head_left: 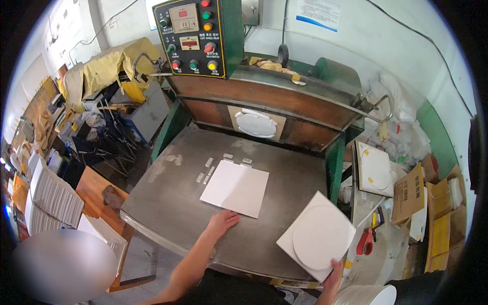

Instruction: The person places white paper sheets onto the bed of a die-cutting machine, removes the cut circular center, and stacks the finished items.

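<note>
A plain white square sheet (236, 188) lies on the grey metal bed (168, 203) of a press. My left hand (223, 223) rests on the bed at the sheet's near edge, its fingers lying flat and touching it or almost so. On the right, my right hand (333, 277) grips the lower corner of a white square board (320, 236), thumb on top. A large circle is outlined on that board, which is tilted above the bed's right side. Several small pale blocks (209, 161) lie along the sheet's far and left edges.
Behind the bed rises the press head with a round white die (255, 123) on its front. A control panel (190, 38) with coloured buttons hangs above. Stacked white sheets (53, 203) stand left; red-handled scissors (365, 243), another circled board (374, 169) and cardboard boxes (410, 195) sit right.
</note>
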`<control>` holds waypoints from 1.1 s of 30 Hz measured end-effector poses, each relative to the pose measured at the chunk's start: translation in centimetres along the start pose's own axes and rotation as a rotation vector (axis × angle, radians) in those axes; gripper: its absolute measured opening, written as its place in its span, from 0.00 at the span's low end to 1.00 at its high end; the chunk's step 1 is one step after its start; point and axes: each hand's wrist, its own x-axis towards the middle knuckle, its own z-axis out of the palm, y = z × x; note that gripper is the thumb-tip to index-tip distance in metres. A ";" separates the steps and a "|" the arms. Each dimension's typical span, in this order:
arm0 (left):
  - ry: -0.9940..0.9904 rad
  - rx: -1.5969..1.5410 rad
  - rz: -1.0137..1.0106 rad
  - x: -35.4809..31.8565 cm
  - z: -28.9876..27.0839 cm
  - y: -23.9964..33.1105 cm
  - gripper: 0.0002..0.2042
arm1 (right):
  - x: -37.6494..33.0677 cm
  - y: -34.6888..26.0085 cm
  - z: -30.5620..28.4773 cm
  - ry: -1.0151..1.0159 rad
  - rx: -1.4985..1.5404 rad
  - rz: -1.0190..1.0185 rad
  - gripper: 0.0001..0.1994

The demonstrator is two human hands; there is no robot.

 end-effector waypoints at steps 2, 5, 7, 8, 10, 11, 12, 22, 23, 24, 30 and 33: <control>0.248 0.326 0.158 -5.5 0.8 0.9 0.23 | -3.9 3.2 -1.1 0.178 0.030 -0.021 0.28; 0.108 1.059 0.668 -0.8 6.5 0.1 0.25 | -5.5 3.1 -1.1 0.248 -0.027 -0.188 0.25; 0.172 1.404 0.999 1.3 9.7 1.2 0.29 | -7.2 3.3 1.4 0.247 -0.135 -0.233 0.23; 0.205 1.585 0.991 2.8 12.1 1.2 0.30 | -7.9 3.1 1.5 0.233 -0.277 -0.284 0.21; 0.260 1.861 0.896 5.6 13.5 1.4 0.31 | -10.2 2.2 3.8 0.261 -0.338 -0.333 0.19; 0.268 1.955 0.811 6.9 13.5 1.4 0.31 | -11.4 2.1 4.5 0.276 -0.369 -0.354 0.19; 0.260 2.045 0.728 7.7 14.3 1.0 0.32 | -12.5 2.0 4.3 0.273 -0.336 -0.368 0.18; -0.515 1.096 0.638 2.1 13.2 0.5 0.20 | -21.2 5.2 4.1 0.470 0.119 -0.156 0.18; -0.639 0.897 0.539 -0.4 12.9 0.3 0.20 | -21.7 5.6 3.7 0.476 0.136 -0.130 0.18; -0.709 0.880 0.307 -4.8 13.9 1.4 0.21 | -22.0 6.4 3.2 0.470 0.162 -0.129 0.18; -1.025 0.994 -0.147 -20.6 16.6 0.3 0.20 | -23.1 5.7 1.1 0.465 0.194 -0.125 0.17; -1.013 1.025 -0.147 -19.7 15.8 -3.2 0.16 | -23.4 5.4 -1.3 0.372 0.294 -0.104 0.17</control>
